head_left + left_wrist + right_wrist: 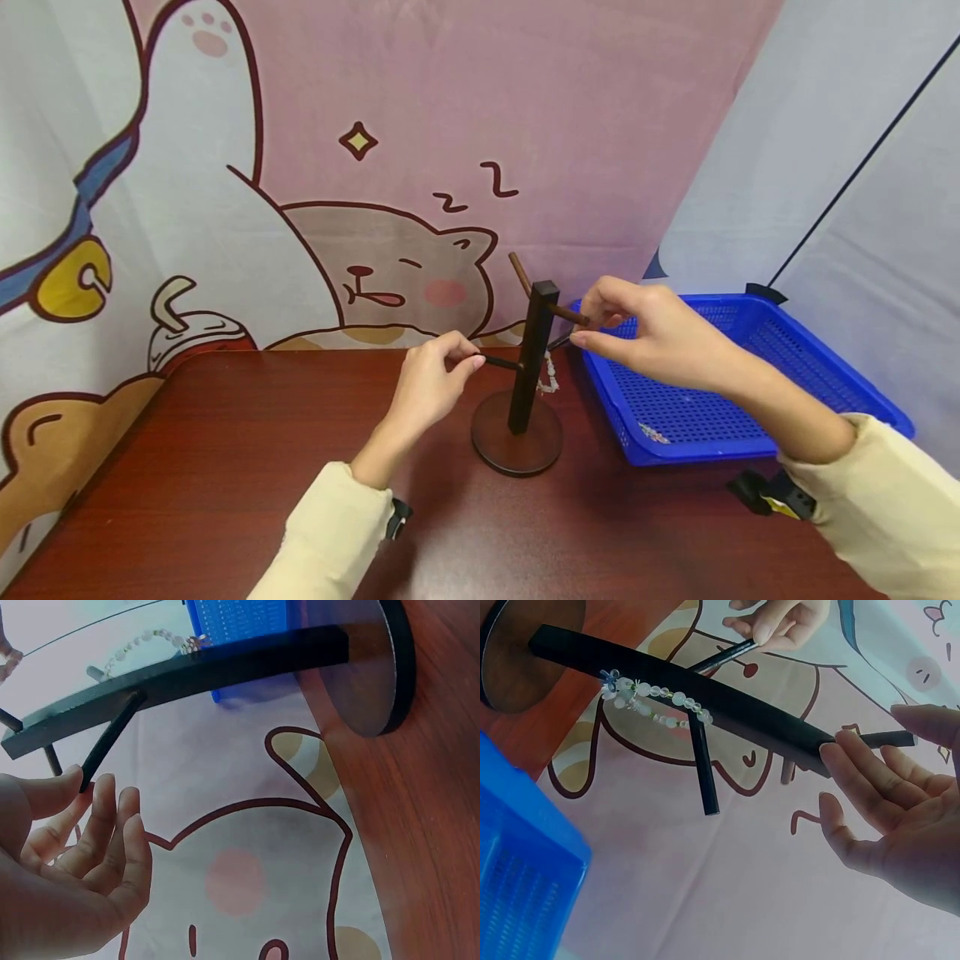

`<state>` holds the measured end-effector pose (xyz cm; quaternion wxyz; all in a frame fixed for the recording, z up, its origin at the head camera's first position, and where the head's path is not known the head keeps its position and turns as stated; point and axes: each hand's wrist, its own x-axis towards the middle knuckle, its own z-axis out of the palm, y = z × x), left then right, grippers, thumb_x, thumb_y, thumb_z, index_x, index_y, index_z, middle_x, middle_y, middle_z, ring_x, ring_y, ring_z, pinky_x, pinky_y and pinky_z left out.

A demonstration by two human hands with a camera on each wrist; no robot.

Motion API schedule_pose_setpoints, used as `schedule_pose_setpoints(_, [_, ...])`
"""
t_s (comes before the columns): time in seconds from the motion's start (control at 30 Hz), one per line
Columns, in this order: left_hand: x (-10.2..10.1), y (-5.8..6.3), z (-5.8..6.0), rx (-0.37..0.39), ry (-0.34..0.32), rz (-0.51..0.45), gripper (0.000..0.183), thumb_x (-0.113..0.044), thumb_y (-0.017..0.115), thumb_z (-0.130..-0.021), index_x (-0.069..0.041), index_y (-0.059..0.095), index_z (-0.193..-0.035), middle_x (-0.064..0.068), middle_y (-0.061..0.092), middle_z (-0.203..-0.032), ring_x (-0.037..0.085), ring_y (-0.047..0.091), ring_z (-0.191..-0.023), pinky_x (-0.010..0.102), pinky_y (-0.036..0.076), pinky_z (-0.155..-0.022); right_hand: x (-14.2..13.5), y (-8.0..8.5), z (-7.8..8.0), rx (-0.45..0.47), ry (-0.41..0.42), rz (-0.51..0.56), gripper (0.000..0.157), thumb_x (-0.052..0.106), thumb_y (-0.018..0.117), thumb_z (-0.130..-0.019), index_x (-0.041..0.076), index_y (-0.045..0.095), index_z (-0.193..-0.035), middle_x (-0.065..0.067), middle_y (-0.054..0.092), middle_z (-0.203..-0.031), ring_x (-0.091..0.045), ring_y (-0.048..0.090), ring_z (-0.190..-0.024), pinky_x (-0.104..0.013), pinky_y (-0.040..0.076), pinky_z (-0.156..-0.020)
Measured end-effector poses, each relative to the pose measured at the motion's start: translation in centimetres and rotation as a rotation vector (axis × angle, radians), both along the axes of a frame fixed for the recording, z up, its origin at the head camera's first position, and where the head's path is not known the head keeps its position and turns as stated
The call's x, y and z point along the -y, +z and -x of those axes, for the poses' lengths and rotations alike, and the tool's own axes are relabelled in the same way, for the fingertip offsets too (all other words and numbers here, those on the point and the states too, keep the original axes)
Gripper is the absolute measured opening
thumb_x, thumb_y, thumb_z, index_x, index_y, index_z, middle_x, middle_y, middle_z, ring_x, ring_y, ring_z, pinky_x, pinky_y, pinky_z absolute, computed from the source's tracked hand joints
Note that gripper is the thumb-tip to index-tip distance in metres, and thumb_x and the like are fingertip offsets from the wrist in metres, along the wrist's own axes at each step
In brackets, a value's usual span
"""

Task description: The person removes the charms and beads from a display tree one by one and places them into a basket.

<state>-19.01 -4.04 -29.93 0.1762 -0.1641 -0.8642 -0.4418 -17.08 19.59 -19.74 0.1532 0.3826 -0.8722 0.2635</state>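
A dark wooden stand (531,358) with a round base (517,454) and several pegs stands upright on the table. My left hand (429,383) pinches the tip of a lower peg (112,742) between thumb and forefinger on the stand's left side. On the right, my right hand (660,333) is at the upper peg (568,314), its fingers extended and thumb apart in the right wrist view, fingertips close to the post's top. A beaded bracelet (679,697) with pale beads hangs over the lower right peg (705,776), against the post.
A blue plastic basket (705,450) sits right of the stand, with a small colourful item (654,433) inside near its front corner. Behind the reddish-brown table (247,475) hangs a cartoon-printed cloth (600,125).
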Motion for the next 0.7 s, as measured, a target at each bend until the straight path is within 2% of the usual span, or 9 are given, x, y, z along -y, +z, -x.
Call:
schedule_pose_setpoints(0.2, [0.3,0.1,0.7,0.013,-0.008,0.003,0.006,-0.012,0.067,-0.085,-0.007,0.067,-0.082,0.0,0.068,-0.077,0.014,0.056,-0.066,0.032,0.042,-0.063,0.7,0.1,-0.2,0.01,0.001,-0.022,0.016,0.007,0.07,-0.082,0.015,0.056,-0.082,0.009,0.055,-0.076,-0.008,0.05,-0.074,-0.023,0.041,-0.065])
schedule_pose_setpoints(0.47, [0.5,0.0,1.5,0.038,-0.014,0.001,0.005,-0.012,0.066,-0.086,-0.008,0.067,-0.083,-0.001,0.067,-0.071,0.013,0.058,-0.065,0.031,0.042,-0.063,1.4,0.1,-0.1,0.02,0.034,-0.019,0.015,0.005,0.07,-0.081,0.013,0.057,-0.083,0.009,0.058,-0.078,-0.007,0.053,-0.074,-0.024,0.043,-0.065])
schedule_pose_setpoints(0.7, [0.5,0.1,1.8,0.058,-0.023,0.001,0.005,-0.013,0.065,-0.086,-0.009,0.066,-0.082,-0.001,0.067,-0.071,0.014,0.06,-0.067,0.032,0.042,-0.065,1.6,0.0,-0.1,0.058,0.034,-0.014,0.015,0.005,0.069,-0.082,0.012,0.057,-0.084,0.009,0.06,-0.078,-0.007,0.056,-0.074,-0.024,0.043,-0.058])
